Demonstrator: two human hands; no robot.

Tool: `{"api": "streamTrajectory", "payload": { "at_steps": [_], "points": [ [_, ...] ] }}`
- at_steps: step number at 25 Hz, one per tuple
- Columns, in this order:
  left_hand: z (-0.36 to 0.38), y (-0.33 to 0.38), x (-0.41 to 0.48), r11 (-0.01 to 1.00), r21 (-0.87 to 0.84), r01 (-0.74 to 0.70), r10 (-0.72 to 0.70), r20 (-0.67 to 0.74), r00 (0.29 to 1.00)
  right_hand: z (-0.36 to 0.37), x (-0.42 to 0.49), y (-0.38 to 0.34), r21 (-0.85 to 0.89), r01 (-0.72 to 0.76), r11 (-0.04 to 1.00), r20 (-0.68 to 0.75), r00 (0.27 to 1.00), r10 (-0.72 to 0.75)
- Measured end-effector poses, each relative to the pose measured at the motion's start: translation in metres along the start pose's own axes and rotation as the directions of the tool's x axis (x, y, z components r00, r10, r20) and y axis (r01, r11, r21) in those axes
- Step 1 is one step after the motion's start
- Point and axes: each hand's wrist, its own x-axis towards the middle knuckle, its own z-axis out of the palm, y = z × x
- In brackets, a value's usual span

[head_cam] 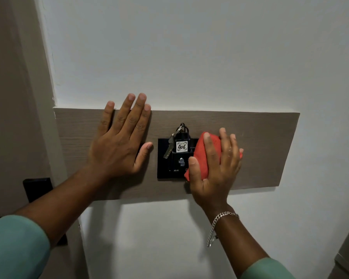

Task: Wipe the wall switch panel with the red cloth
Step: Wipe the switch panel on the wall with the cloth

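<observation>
Mid-wipe, the right hand [214, 164] presses a bunched red cloth [207, 152] to the black wall switch panel's [164, 158] right side, left half unwiped, while the left hand [119, 141] lies flat, holding nothing.

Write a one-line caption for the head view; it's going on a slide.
Right hand presses a red cloth on the black switch panel; left hand lies flat on the wood board.

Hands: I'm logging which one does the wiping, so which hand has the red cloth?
The right hand, with the chain bracelet on its wrist, presses the red cloth on the black switch panel. The left hand lies flat and bare on the wood board.
</observation>
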Motion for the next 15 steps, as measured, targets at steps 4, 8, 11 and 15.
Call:
{"api": "streamTrajectory", "payload": {
  "at_steps": [4, 8, 11, 15],
  "points": [
    [0.000, 0.001, -0.003, 0.999, 0.008, -0.053, 0.053, -0.004, 0.999, -0.008, -0.009, 0.021, 0.027, -0.002, 1.000, 0.004, 1.000, 0.002],
    [0.001, 0.000, -0.003, 0.998, 0.015, -0.054, 0.054, -0.002, 0.999, 0.006, 0.000, -0.008, 0.059, -0.167, 0.984, -0.070, 0.983, 0.171],
    [0.000, 0.000, -0.003, 0.999, 0.008, -0.049, 0.049, 0.001, 0.999, -0.004, -0.004, 0.019, -0.005, 0.224, 0.974, 0.067, 0.972, -0.224],
    [-0.001, 0.001, -0.002, 0.999, 0.009, -0.045, 0.045, -0.008, 0.999, -0.017, 0.001, 0.053, -0.019, 0.225, 0.974, 0.090, 0.971, -0.223]
  ]
}}
